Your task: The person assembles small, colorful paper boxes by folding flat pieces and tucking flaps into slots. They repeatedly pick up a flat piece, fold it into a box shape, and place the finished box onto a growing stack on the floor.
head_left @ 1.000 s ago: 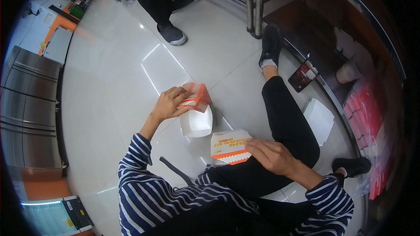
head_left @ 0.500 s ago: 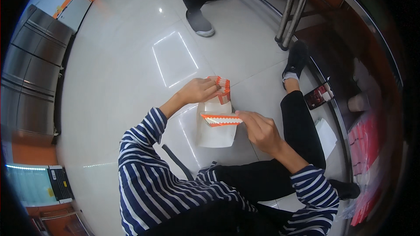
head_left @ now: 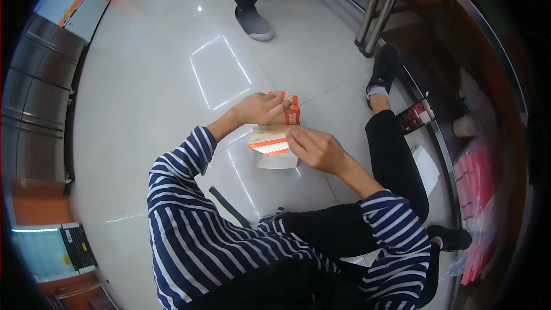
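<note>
My left hand [head_left: 259, 108] has its fingers curled over a row of orange-and-white paper cartons [head_left: 293, 116] nested upright. In my right hand [head_left: 319, 148] is a single flattened paper carton [head_left: 270, 147], white with an orange border and a scalloped edge, pinched at its right end. This piece is tilted above a white open box [head_left: 276, 162] on the floor, covering much of it. The row stands at the far end of that box; whether it rests inside cannot be made out.
Another person's shoe [head_left: 253, 24] is on the tiled floor ahead. Metal legs [head_left: 379, 11] stand at the far right. A phone [head_left: 415, 116] leans beside my outstretched leg, near white paper [head_left: 425, 166] and pink plastic-wrapped packs [head_left: 474, 183]. Steel cabinets [head_left: 37, 97] line the left.
My right hand has moved left and away from me with the flattened carton, which now lies closer to the row and hides more of the white box. My left hand stays at the row.
</note>
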### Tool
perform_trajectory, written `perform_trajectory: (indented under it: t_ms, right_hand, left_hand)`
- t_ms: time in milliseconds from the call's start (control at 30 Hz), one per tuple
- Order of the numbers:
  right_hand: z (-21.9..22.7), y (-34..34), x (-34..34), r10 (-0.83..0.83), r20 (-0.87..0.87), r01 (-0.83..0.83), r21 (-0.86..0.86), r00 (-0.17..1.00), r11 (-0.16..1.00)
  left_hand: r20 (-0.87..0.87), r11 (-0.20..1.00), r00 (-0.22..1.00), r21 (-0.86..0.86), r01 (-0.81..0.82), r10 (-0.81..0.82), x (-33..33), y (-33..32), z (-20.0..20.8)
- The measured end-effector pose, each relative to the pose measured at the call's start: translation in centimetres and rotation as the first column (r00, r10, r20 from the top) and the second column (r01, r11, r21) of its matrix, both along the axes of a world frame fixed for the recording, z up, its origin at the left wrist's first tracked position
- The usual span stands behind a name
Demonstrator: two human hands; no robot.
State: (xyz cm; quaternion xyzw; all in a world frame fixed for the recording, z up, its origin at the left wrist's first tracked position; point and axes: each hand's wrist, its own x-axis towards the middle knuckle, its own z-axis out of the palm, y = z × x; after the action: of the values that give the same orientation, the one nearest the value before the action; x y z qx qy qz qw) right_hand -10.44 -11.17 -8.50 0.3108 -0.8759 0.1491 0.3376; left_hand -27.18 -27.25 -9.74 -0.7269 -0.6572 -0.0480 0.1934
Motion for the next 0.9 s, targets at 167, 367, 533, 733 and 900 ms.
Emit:
perform_trajectory:
  t_ms: [167,367,533,733,900]
  right_hand:
    - [-1.8,-1.3,-1.2,-0.153,0.211,0.175,-0.091,0.965,0.980]
    - [-2.7,-4.2,-1.7,-0.465,0.276,0.525,-0.623,0.841,0.580]
    - [-7.6,-8.2,0.4,0.055,0.796,0.730,-0.578,0.603,0.365]
    - [-11.0,-10.1,-1.2,-0.299,0.752,0.538,-0.087,0.588,0.839]
    - [-11.9,-11.4,-3.2,-0.387,0.831,0.548,0.123,0.399,0.827]
  left_hand:
    - [0.187,1.000,0.982,-0.026,0.006,-0.001,0.2,-0.1,0.4]
    - [0.320,0.995,0.947,0.097,-0.020,-0.013,0.1,0.5,0.9]
    - [0.414,0.991,0.905,0.041,-0.125,0.097,-0.8,0.2,0.1]
    - [0.420,0.986,0.900,0.059,-0.157,0.118,1.6,0.7,1.0]
    - [0.505,0.972,0.832,-0.077,-0.224,0.232,1.2,-0.7,1.6]
